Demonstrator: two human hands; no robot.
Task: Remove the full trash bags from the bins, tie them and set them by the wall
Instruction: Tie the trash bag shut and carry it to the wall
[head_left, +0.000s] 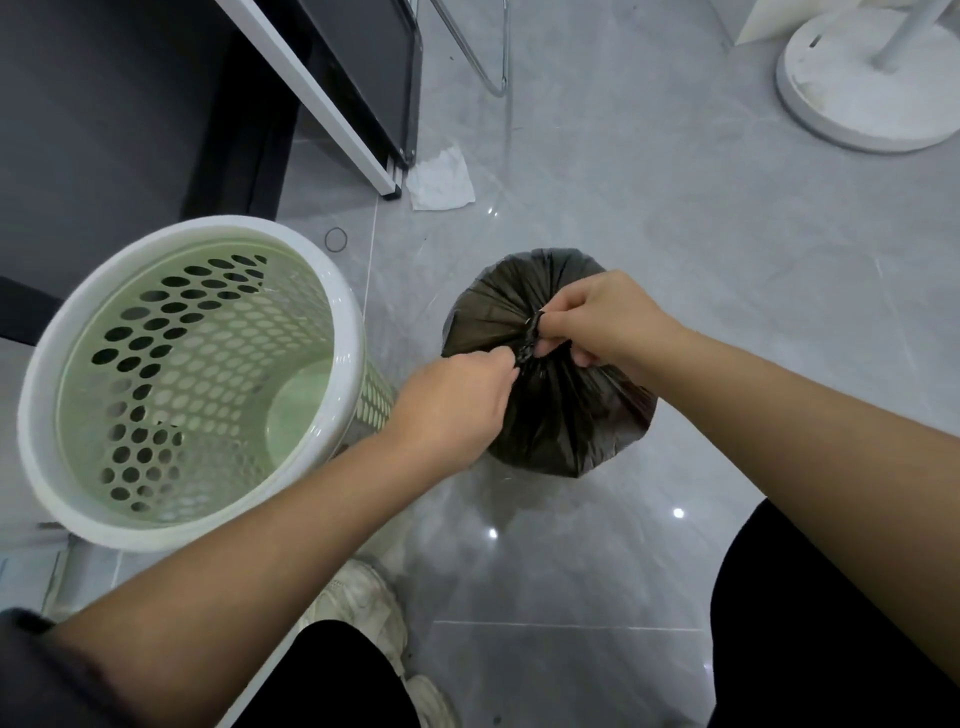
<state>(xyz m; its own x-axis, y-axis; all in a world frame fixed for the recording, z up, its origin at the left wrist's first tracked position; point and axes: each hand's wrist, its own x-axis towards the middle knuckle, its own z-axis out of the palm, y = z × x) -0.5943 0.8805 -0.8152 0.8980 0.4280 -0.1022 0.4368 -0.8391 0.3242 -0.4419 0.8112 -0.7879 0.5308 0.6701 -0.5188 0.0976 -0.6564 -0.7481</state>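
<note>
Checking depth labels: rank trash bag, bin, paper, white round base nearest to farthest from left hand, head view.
1. Trash bag, pinched by the left hand.
2. Bin, just left.
3. Paper, on floor ahead.
4. White round base, far right.

Bare forearms (270, 540), dark sleeve (36, 670), black trousers (831, 623), worn white sneakers (363, 603)

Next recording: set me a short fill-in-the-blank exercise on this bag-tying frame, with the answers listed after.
1. The trash bag is ____ in colour.
2. It stands outside the green bin, whose rim is ____.
3. The left hand and right hand pinch the bag's gathered top; the hand nearer the bin is the ____ one.

Missing words: black; white; left.
</note>
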